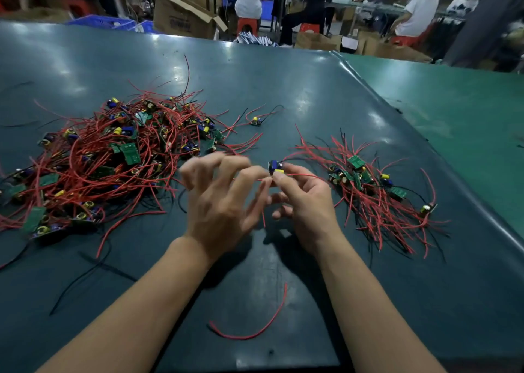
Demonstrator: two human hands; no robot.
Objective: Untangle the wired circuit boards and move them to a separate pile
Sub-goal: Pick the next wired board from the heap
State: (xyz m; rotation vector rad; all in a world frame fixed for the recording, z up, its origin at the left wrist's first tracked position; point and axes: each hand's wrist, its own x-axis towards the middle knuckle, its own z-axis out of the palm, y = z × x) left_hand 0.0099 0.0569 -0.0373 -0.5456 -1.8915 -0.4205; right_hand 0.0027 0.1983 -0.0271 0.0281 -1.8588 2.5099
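Right hand [304, 199]: thumb and forefinger pinch a small circuit board [275, 167] with blue and yellow components, held above the bench [283, 89] at centre. Red wires run from this board to the right, toward the smaller pile.

Left hand [224, 194]: fingers spread and loosely bent, blurred by motion, grasping nothing that can be made out. Its forefinger tip lies just beside the held board; whether it touches a wire cannot be told.

Tangled pile [107, 157]: large heap of green boards with red and black wires, on the left of the bench, beside the left hand.

Sorted pile [371, 191]: smaller group of boards with red wires, on the right of the bench, near the right hand and apart from the tangled pile.

Single board [256, 121]: lies alone on the bench beyond the hands, between the two piles, with thin red and black wires trailing.

Loose red wire [255, 327]: curved, lying on the near bench between the forearms. A loose black wire [93, 273] lies at near left.

Far background: seated persons, cardboard boxes [184, 12] and blue crates, all blurred.
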